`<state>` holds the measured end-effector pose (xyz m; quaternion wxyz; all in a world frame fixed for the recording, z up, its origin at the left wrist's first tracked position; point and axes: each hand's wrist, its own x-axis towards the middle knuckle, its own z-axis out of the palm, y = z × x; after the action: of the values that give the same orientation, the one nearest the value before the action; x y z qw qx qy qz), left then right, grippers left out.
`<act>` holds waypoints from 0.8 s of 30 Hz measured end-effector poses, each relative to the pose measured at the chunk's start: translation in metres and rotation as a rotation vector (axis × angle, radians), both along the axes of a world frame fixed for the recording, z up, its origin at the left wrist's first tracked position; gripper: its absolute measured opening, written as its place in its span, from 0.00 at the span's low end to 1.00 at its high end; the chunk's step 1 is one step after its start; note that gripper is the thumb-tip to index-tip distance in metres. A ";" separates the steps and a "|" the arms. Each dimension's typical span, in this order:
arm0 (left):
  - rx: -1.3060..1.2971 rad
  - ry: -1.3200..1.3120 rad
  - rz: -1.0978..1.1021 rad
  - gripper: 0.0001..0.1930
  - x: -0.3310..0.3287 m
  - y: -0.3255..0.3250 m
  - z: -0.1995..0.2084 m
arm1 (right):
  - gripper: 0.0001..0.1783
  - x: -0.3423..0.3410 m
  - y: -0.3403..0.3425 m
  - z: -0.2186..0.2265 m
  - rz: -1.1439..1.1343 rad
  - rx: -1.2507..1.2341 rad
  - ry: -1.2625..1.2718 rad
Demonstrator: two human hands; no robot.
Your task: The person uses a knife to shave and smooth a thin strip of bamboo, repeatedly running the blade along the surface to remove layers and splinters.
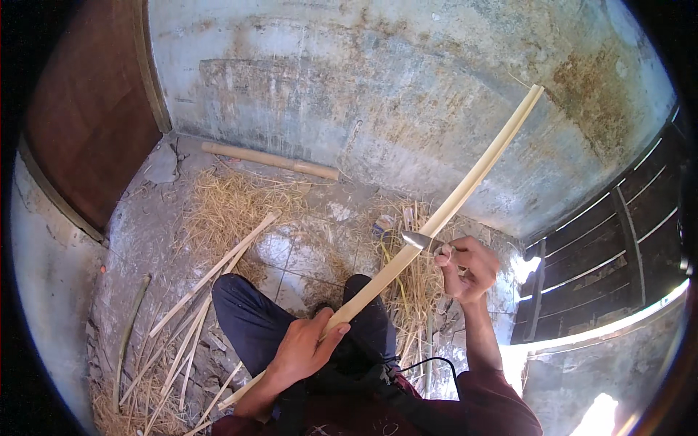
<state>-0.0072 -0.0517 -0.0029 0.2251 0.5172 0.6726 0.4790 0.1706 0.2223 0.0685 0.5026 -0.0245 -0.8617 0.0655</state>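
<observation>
One maroon shirt [496, 405], two hands [302, 347] [471, 270], one knife [418, 239], one held strip [378, 283]

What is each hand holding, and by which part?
Left hand: the long pale strip, by its lower part. Right hand: the knife, apparently by its hidden handle.

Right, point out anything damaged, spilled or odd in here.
The wall looks damaged: its surface is patchy, with a big brown stain at the upper right. Straw-coloured shavings lie untidily in loose heaps on the floor. A thin sliver seems to stick out near the far end of the strip in the left hand.
</observation>
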 end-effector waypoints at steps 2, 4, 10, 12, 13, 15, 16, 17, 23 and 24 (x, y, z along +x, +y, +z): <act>-0.001 0.003 -0.008 0.18 0.000 -0.001 0.000 | 0.12 0.001 0.000 0.000 -0.009 0.026 0.005; -0.019 -0.002 -0.020 0.19 -0.001 -0.001 0.000 | 0.12 0.000 0.001 -0.001 -0.005 0.030 0.019; -0.049 -0.004 -0.023 0.20 -0.003 -0.002 0.001 | 0.13 0.000 0.003 -0.007 -0.052 0.034 0.067; -0.040 -0.016 -0.016 0.21 -0.003 -0.001 -0.006 | 0.13 0.003 0.011 -0.013 -0.087 -0.010 0.117; -0.048 -0.018 -0.022 0.21 -0.003 -0.002 -0.007 | 0.12 0.004 0.018 -0.012 -0.099 -0.049 0.154; -0.065 -0.023 -0.035 0.23 -0.004 -0.005 -0.009 | 0.12 0.006 0.021 -0.009 -0.137 -0.036 0.155; -0.033 -0.003 -0.030 0.23 -0.003 -0.005 -0.010 | 0.12 0.007 0.022 -0.009 -0.133 -0.049 0.154; -0.001 0.017 -0.024 0.23 -0.003 -0.005 -0.010 | 0.12 0.008 0.022 -0.011 -0.128 -0.061 0.152; -0.048 -0.040 -0.053 0.21 -0.006 -0.006 -0.011 | 0.12 0.018 0.051 -0.018 -0.197 -0.123 0.214; -0.035 -0.028 -0.046 0.20 -0.006 -0.007 -0.013 | 0.12 0.018 0.055 -0.016 -0.220 -0.172 0.231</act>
<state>-0.0134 -0.0588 -0.0161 0.2545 0.5217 0.6655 0.4693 0.1886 0.2770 0.0520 0.5986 -0.1536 -0.7815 0.0859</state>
